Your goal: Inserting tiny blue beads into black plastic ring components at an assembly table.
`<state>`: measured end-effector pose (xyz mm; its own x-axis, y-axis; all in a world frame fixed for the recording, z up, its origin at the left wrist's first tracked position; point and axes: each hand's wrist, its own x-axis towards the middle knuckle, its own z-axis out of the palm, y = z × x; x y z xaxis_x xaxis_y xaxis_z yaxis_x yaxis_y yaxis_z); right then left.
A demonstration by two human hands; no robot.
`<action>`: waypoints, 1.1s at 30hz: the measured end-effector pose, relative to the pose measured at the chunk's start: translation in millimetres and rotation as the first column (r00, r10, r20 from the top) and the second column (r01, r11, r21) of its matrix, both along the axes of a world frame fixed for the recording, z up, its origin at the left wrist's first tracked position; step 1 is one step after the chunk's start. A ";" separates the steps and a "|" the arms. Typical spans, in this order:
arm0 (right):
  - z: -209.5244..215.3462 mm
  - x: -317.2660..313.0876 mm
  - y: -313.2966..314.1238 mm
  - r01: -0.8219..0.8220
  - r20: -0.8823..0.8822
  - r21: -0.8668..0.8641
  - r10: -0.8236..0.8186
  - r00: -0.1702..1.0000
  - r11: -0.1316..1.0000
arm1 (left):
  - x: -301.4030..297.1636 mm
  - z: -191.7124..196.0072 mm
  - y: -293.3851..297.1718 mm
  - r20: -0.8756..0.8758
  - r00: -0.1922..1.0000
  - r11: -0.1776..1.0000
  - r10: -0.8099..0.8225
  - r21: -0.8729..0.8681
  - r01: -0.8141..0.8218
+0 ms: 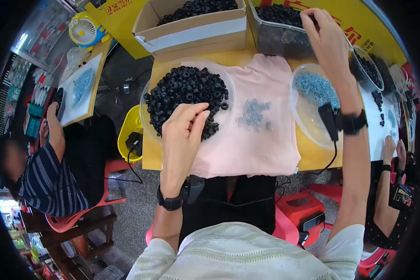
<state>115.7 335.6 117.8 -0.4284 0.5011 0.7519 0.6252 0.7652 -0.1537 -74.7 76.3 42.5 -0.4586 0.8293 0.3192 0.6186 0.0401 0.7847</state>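
My left hand (184, 128) is over a round clear tray (232, 88) heaped with small black ring-shaped pieces (186, 86). Its thumb and fingers are drawn together in a pinch at the heap's right side; whatever they hold is too small to make out. My right hand (326, 44) is raised at the right end of a clear plastic bin (284, 42) of similar black pieces. Thumb and forefinger are curled toward each other there, and I cannot tell what lies between them. Between the hands, a pink cloth (266, 154) carries a small scatter of light-blue pieces (255, 114).
A second clear tray (308, 119) holds a pile of light-blue pieces. Behind stands a cardboard box (196, 35) of black pieces. A yellow bucket (123, 135) is left of the table. Cables hang from both wrist devices. People sit at both sides.
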 end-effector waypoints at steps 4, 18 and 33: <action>-15.0 -2.4 47.9 -0.031 0.128 0.188 0.007 0.992 0.982 | -5.6 -18.7 25.3 -0.212 0.967 0.990 -0.139 0.007 0.144; -95.9 45.8 -144.3 -0.149 0.025 -0.605 0.206 0.978 0.782 | 0.1 -37.1 43.0 -0.343 0.925 0.976 -0.162 -0.194 0.099; -117.9 51.0 -168.4 -0.354 -0.350 -0.792 0.106 0.931 0.497 | 35.9 -26.5 -15.1 0.685 0.685 0.967 -0.249 0.217 0.134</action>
